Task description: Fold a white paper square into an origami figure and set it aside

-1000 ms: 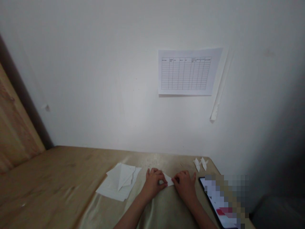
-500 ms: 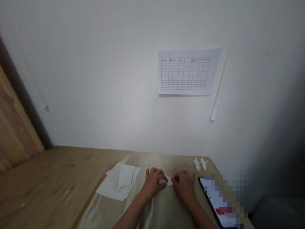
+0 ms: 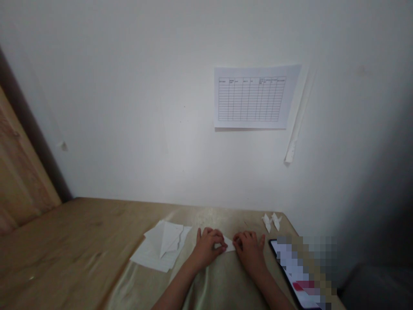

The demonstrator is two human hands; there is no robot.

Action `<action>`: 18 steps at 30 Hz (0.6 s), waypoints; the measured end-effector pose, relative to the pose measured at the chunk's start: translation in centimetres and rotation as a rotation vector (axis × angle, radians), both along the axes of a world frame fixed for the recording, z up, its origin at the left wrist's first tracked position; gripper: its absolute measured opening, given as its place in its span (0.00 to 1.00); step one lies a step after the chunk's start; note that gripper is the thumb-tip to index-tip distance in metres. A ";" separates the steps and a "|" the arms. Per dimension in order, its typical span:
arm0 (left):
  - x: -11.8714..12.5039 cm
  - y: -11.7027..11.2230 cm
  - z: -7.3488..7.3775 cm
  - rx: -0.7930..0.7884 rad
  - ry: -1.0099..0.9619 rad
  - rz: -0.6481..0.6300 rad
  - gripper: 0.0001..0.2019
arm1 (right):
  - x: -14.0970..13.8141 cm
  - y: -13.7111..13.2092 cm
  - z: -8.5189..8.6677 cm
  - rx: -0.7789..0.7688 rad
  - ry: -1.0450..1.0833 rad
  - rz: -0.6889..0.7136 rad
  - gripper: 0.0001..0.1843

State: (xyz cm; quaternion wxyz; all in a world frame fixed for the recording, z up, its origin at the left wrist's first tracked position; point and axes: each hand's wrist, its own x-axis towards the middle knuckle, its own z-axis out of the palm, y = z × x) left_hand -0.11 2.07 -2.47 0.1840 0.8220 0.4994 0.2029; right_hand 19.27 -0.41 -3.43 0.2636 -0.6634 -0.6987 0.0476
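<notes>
Between my two hands lies a small folded piece of white paper [image 3: 229, 245], low over the cloth-covered table. My left hand [image 3: 209, 245] pinches its left side with thumb and fingers. On the paper's right edge, the bent fingers of my right hand [image 3: 250, 247] are closed on it. Much of the paper is hidden behind my fingers, so its full shape does not show. To the left rests a loose stack of white paper sheets [image 3: 150, 254], with a creased, partly folded sheet on top. Two small folded paper figures [image 3: 271, 222] sit beyond my right hand.
A phone [image 3: 290, 275] with a lit, partly blurred screen lies along the right side of the table [image 3: 71, 249]. Behind stands a white wall bearing a printed table sheet [image 3: 251, 99]. A wooden panel [image 3: 22, 172] rises at the left.
Almost nothing differs. Both hands stay at the paper, with only a slight shift of the fingers.
</notes>
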 end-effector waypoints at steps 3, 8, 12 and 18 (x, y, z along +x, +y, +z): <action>0.2 0.0 0.0 0.011 -0.008 0.004 0.06 | 0.0 -0.2 0.2 -0.013 -0.010 0.000 0.09; 0.4 -0.2 0.3 0.007 0.013 0.019 0.12 | 0.0 -0.9 0.8 -0.024 -0.007 0.029 0.10; 0.5 -0.5 0.4 0.010 0.028 0.052 0.10 | 0.0 -0.9 0.7 -0.034 -0.028 0.004 0.10; 0.7 -0.7 0.5 0.053 0.041 0.062 0.07 | 0.1 -0.4 0.7 -0.082 -0.028 -0.024 0.09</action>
